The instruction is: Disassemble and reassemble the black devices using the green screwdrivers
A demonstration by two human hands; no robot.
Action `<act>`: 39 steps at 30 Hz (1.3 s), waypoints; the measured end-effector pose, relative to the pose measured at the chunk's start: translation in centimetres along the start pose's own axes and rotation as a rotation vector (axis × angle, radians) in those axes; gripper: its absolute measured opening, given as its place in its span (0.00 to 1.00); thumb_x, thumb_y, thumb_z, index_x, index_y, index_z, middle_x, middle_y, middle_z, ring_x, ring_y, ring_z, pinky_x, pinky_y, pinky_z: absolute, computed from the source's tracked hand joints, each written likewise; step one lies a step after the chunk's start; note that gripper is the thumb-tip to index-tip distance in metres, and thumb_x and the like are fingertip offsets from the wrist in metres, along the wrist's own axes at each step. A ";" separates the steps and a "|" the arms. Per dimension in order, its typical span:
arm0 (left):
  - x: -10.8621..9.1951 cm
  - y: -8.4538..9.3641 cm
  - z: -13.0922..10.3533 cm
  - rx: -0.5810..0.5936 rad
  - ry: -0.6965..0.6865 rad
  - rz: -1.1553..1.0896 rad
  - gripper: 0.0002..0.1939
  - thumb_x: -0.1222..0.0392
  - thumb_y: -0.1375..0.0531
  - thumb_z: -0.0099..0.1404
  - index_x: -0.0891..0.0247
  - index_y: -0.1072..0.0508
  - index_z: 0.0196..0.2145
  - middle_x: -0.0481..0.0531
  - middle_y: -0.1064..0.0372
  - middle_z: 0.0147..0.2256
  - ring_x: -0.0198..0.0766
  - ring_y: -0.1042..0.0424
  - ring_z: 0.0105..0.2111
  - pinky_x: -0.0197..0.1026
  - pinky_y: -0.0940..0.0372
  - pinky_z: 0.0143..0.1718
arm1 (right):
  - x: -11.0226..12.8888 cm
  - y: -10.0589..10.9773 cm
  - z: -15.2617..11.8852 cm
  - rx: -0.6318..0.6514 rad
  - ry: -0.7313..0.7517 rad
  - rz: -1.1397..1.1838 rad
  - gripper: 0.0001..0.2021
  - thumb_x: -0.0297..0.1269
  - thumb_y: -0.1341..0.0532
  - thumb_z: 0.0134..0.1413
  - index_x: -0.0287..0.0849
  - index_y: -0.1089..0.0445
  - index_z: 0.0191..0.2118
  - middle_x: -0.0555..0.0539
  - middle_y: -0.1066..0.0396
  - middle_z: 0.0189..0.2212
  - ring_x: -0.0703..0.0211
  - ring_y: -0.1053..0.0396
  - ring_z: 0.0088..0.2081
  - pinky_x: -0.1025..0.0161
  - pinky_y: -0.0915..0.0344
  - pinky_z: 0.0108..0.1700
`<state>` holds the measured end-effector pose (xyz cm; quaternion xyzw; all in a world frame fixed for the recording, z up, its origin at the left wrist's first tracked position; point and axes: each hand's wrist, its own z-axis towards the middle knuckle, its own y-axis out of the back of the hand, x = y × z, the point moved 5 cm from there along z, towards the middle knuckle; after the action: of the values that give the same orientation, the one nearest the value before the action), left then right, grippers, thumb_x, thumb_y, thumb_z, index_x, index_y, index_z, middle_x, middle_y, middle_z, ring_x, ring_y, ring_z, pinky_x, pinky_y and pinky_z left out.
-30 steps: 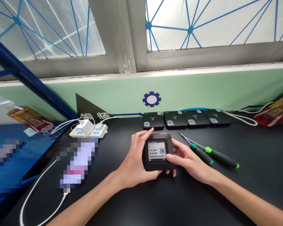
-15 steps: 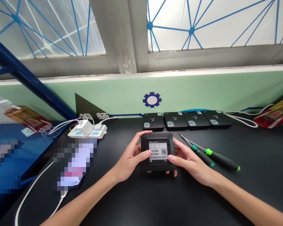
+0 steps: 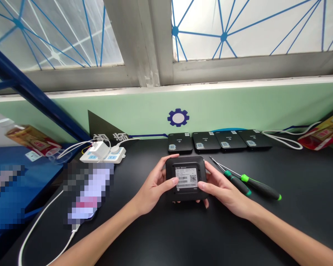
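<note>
Between both hands is a black set-top box (image 3: 185,194), held with its labelled underside tilted up toward me. A white label with a QR code and barcodes covers its middle. My left hand (image 3: 155,183) is closed on the left side, thumb on the label's left edge. On the right side, my right hand (image 3: 221,188) grips the box, its thumb by the label's lower right corner. Some fingertips show below the box; the rest are hidden behind it. Just right of my right hand lie two screwdrivers with black-and-green handles, one darker (image 3: 237,183) and one brighter green (image 3: 262,188).
Several similar black boxes (image 3: 180,143) lie in a row along the wall. A white power strip (image 3: 102,155) with plugs sits at the back left, and a pixelated phone (image 3: 93,192) on a white cable lies nearer. Drink bottles (image 3: 34,138) stand tilted at both sides.
The box and both hands stay almost as they were. Only a very slight shift of the whole view shows.
</note>
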<state>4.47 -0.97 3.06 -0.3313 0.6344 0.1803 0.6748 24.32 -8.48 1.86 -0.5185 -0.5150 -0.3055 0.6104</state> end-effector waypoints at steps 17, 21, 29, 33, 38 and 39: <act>-0.5 -0.6 -0.4 0.052 -0.225 0.139 0.61 0.31 0.24 0.64 0.50 0.50 0.81 0.66 0.41 0.74 0.66 0.35 0.72 0.63 0.34 0.71 | -0.6 0.2 -0.1 0.015 -0.102 0.201 0.29 0.43 0.31 0.73 0.51 0.36 0.73 0.47 0.19 0.45 0.57 0.17 0.36 0.65 0.25 0.36; -0.1 -1.7 -0.3 0.105 -0.276 0.214 0.71 0.43 0.17 0.57 0.43 0.59 0.82 0.69 0.43 0.73 0.68 0.28 0.67 0.69 0.29 0.65 | -0.7 -0.8 -0.3 0.061 -0.176 0.281 0.26 0.42 0.29 0.70 0.47 0.29 0.69 0.42 0.19 0.53 0.53 0.16 0.45 0.57 0.21 0.50; -1.2 -2.3 -0.9 0.020 -0.494 0.382 0.73 0.52 0.19 0.57 0.47 0.64 0.83 0.66 0.39 0.68 0.66 0.36 0.71 0.69 0.33 0.69 | -1.6 -2.5 -0.3 0.100 -0.224 0.207 0.28 0.51 0.28 0.69 0.43 0.29 0.65 0.43 0.19 0.43 0.57 0.19 0.40 0.58 0.23 0.47; -1.5 -1.9 -1.0 -0.014 -0.483 0.475 0.74 0.52 0.20 0.56 0.44 0.63 0.84 0.62 0.43 0.67 0.60 0.33 0.66 0.63 0.30 0.67 | -1.0 -1.4 0.1 0.027 -0.175 0.031 0.26 0.55 0.30 0.68 0.44 0.30 0.62 0.43 0.21 0.45 0.51 0.17 0.39 0.58 0.24 0.38; -1.6 -1.0 -0.6 -0.099 -0.383 0.773 0.65 0.52 0.21 0.56 0.41 0.49 0.82 0.56 0.44 0.65 0.57 0.35 0.66 0.62 0.35 0.72 | 0.4 0.5 -3.8 -0.372 0.128 -0.334 0.11 0.48 0.37 0.77 0.46 0.29 0.52 0.52 0.31 0.35 0.65 0.35 0.31 0.67 0.36 0.33; -1.6 -0.8 -0.5 -0.100 -0.360 0.813 0.63 0.52 0.21 0.56 0.41 0.46 0.82 0.56 0.44 0.65 0.57 0.35 0.66 0.61 0.36 0.72 | 0.3 0.0 -5.5 -0.409 0.188 -0.400 0.09 0.46 0.36 0.77 0.46 0.28 0.49 0.51 0.30 0.37 0.63 0.33 0.34 0.66 0.33 0.36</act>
<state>4.43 -1.64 4.82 -0.0505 0.5760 0.5161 0.6319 26.14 -13.59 2.54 -0.4884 -0.4760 -0.5637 0.4660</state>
